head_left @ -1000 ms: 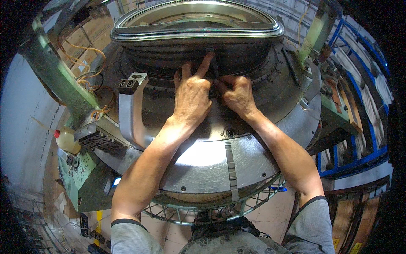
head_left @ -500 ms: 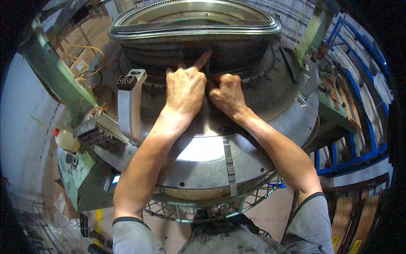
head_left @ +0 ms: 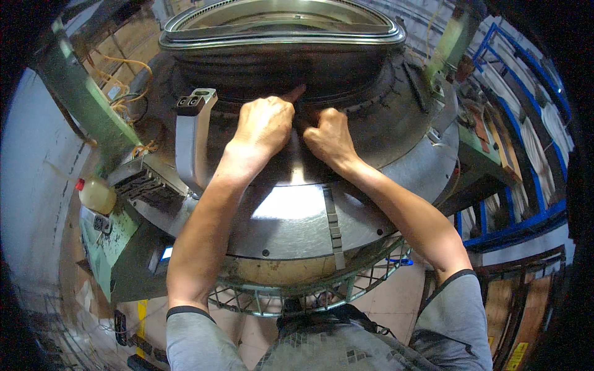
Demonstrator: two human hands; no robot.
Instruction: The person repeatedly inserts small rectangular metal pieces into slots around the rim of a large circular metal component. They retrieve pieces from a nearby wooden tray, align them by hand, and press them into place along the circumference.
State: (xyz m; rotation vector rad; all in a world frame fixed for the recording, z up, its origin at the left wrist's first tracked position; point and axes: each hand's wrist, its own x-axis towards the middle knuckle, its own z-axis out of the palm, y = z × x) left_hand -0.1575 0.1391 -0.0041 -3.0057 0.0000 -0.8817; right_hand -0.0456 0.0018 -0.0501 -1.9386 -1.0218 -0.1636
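My left hand (head_left: 266,125) is at the middle of a large round machine, against the dark wall (head_left: 247,71) below its upper metal ring (head_left: 278,43). Its index finger stretches toward that wall; the other fingers are curled in, and what they may hold is hidden. Close beside it, slightly lower, my right hand (head_left: 331,136) is closed in a pinch-like fist near the foot of the wall. Anything between its fingers is too dark to make out. Both hands are over the dark sloping bed (head_left: 229,151) of the machine.
A grey upright handle-like bracket (head_left: 193,145) stands left of my left forearm. Green machine posts (head_left: 93,93) rise at both sides. A plastic bottle with a red cap (head_left: 98,196) is at far left. Blue racks (head_left: 526,222) are at right, and a metal rim (head_left: 284,241) curves beneath my arms.
My left hand has drawn slightly down and left, its index finger lower against the dark wall. The right hand stays almost in place, still closed. The whole view has shifted slightly.
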